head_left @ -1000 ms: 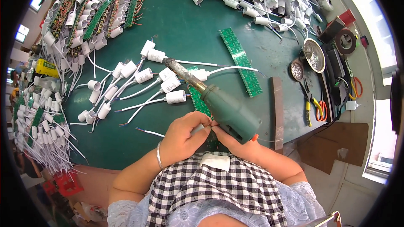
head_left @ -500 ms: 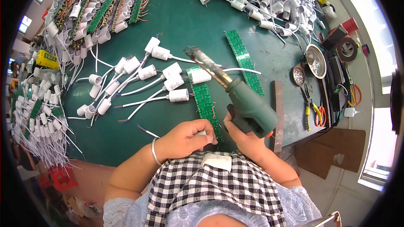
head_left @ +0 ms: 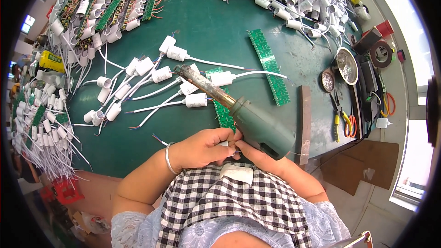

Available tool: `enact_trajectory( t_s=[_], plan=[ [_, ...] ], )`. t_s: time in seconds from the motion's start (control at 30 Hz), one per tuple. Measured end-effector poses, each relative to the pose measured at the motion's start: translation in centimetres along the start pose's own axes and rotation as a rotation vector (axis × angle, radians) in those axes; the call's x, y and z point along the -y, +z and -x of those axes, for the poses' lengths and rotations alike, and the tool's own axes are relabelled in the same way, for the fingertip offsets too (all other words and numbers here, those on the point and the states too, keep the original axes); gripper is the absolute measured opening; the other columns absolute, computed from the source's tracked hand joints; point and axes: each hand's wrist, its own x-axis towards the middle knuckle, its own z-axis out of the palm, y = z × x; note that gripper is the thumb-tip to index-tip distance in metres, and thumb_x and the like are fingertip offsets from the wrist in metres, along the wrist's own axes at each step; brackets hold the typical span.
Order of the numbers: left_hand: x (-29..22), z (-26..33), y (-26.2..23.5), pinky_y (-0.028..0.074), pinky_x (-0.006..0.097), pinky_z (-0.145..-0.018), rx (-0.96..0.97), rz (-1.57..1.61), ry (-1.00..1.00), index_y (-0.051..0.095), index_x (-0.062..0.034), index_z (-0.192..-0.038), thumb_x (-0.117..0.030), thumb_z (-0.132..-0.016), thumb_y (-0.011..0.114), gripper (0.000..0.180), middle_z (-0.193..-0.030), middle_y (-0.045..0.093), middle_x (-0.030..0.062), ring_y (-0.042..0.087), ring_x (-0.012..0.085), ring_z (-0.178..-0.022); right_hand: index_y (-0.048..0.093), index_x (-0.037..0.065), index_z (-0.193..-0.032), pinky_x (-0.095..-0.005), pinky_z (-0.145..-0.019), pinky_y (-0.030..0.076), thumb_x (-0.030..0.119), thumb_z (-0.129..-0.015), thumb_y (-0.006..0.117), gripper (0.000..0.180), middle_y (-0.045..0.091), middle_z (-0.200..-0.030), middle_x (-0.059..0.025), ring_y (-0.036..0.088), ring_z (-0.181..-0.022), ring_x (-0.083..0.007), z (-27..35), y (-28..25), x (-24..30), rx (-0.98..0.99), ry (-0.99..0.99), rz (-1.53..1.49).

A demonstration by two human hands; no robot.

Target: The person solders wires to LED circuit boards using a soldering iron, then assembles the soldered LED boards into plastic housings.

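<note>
My left hand is closed on a small white cylinder at the table's front edge, most of it hidden by the fingers. My right hand holds a green soldering gun, its dark, worn tip pointing up and left. The right fingertips meet the left ones beside the white cylinder. Beneath the gun lies a strip of green circuit boards, partly covered. A white cylinder with a cable rests across that strip's upper end. Several similar cabled white cylinders lie just left of it.
Another green board strip lies farther right, beside a brown bar. Piles of white cabled cylinders fill the far right and left. A metal bowl, pliers and orange-handled scissors line the right edge.
My right hand has moved left to meet my left hand, and the soldering gun has tilted farther left, its tip now over the white cylinders. The left hand stays closed in nearly the same place.
</note>
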Motion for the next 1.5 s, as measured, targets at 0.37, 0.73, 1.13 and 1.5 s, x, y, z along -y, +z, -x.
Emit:
enact_trajectory(
  t_s=[0.37,0.73,1.13,1.5],
  plan=[
    [0.3,1.5,-0.8,0.045,0.029,-0.073,-0.296,-0.579,0.141,0.057,-0.0043,-0.091,-0.016,-0.093,0.056,0.012,-0.096,0.064,0.0052,0.056,0.0134,-0.078,0.044,0.008,-0.127,-0.0439,-0.091,0.049,-0.002,-0.084,0.057,0.046,0.056,-0.085,-0.0039,0.058,-0.081,-0.0153,0.0,0.4,-1.0,-0.381,-0.033,-0.222],
    [2.1,2.4,-2.5,0.036,0.041,-0.09,-0.689,-1.333,0.406,0.059,-0.0093,-0.083,-0.01,-0.074,0.07,0.014,-0.1,0.062,0.0033,0.051,0.0281,-0.103,0.031,0.019,-0.139,-0.061,-0.098,0.042,0.001,-0.085,0.059,0.064,0.053,-0.097,-0.0091,0.056,-0.089,-0.0213,0.0,0.4,-4.2,-0.386,-0.152,-0.553],
    [2.6,2.6,-2.6,0.035,0.043,-0.098,-0.954,-1.221,0.369,0.057,-0.0056,-0.085,-0.008,-0.077,0.067,0.013,-0.123,0.06,0.0196,0.049,0.0366,-0.115,0.031,0.02,-0.139,-0.0626,-0.097,0.042,0.004,-0.085,0.061,0.063,0.053,-0.098,-0.0093,0.055,-0.09,-0.0211,0.2,0.5,-4.0,-0.402,-0.17,-0.626],
    [-0.5,-1.3,-4.5,0.028,0.046,-0.101,-0.852,-1.396,0.487,0.059,-0.0092,-0.087,-0.014,-0.079,0.066,0.012,-0.137,0.046,0.0186,0.04,0.0365,-0.125,0.035,0.016,-0.134,-0.0568,-0.088,0.05,0.009,-0.086,0.059,0.055,0.051,-0.101,-0.0089,0.057,-0.082,-0.0214,3.9,-2.6,-1.4,-0.709,-0.283,-0.55]
  ],
)
